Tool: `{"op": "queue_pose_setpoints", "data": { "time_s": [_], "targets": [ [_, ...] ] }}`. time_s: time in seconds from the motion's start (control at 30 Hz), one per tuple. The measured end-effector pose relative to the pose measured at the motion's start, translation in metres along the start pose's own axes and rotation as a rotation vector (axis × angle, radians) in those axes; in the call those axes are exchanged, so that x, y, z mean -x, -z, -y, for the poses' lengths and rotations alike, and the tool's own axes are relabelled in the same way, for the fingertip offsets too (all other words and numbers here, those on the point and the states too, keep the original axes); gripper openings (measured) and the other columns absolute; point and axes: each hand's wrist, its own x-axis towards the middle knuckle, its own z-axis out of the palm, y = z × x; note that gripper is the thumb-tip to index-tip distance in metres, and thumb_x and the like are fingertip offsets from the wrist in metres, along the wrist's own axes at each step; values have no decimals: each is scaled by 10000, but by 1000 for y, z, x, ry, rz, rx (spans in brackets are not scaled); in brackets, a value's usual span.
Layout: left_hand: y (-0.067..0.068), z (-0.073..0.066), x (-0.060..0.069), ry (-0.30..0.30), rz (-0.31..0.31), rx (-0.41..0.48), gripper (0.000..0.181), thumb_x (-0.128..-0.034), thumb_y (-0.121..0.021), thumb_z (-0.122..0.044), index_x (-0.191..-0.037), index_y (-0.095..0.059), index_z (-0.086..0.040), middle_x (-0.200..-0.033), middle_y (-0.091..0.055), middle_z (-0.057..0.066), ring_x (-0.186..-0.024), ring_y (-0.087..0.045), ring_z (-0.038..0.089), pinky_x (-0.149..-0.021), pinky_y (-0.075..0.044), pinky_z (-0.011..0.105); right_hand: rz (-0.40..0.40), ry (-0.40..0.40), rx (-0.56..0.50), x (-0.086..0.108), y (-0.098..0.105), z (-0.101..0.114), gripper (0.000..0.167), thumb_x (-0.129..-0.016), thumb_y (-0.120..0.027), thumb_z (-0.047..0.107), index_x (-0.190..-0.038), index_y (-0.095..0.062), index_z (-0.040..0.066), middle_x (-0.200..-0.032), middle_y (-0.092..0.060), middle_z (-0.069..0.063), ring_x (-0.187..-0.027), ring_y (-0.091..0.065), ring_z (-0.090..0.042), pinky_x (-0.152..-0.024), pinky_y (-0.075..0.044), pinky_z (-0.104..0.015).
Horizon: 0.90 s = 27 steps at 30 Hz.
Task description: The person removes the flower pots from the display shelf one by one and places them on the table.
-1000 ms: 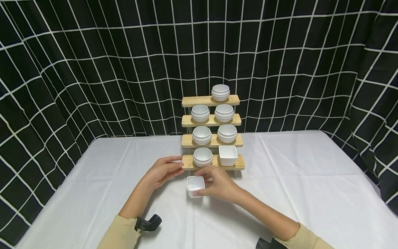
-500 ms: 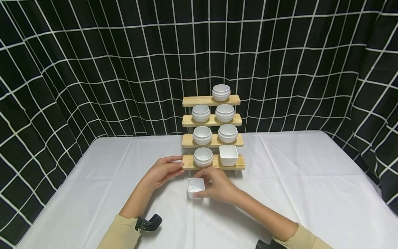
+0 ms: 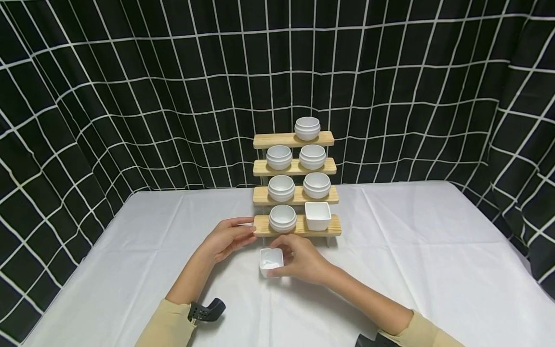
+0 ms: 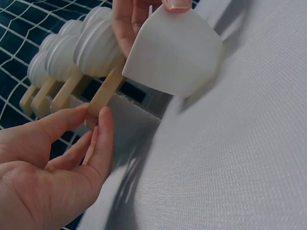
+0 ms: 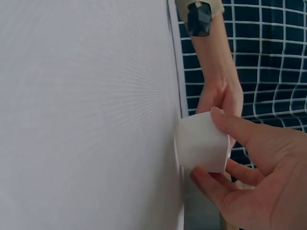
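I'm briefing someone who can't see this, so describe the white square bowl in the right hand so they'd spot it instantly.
Find the pale wooden four-tier stand on the white cloth-covered table. In front of its lowest tier, the person's right hand grips the white square bowl. Only this bowl is off the stand.

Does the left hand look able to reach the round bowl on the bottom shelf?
Probably yes, after letting go: the left hand pinches the bottom shelf near the round bowl, with nothing between them.
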Motion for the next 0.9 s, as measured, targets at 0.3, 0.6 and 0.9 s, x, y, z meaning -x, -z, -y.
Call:
{"op": "queue_pose_setpoints", "data": {
  "time_s": [0.3, 0.6, 0.9],
  "targets": [
    [0, -1, 0, 1, 4, 0, 500, -1039, -571, 63, -1505, -421, 168, -1051, -676, 115, -855, -726, 95, -850, -658, 186, -3, 7, -37, 1, -4, 2, 525, -743, -970, 104, -1144, -672, -58, -1065, -705, -159, -916, -668, -197, -752, -635, -149],
    [0, -1, -1, 10, -8, -7, 493, -1040, -576, 58, -1504, -440, 153, -1090, -677, 131, -873, -732, 98, -861, -659, 195, -4, 12, -42, 1, -4, 1, 541, -741, -973, 107, -1149, -657, -57, -1067, -710, -163, -896, -669, -158, -742, -628, -144],
    [0, 0, -1, -3, 8, -4, 505, -1041, -571, 58, -1509, -417, 166, -1107, -673, 146, -889, -728, 100, -875, -656, 198, -7, 9, -45, 2, -2, 4, 529, -739, -973, 107, -1145, -672, -50, -1082, -712, -159, -903, -668, -160, -749, -638, -165]
  ]
}}
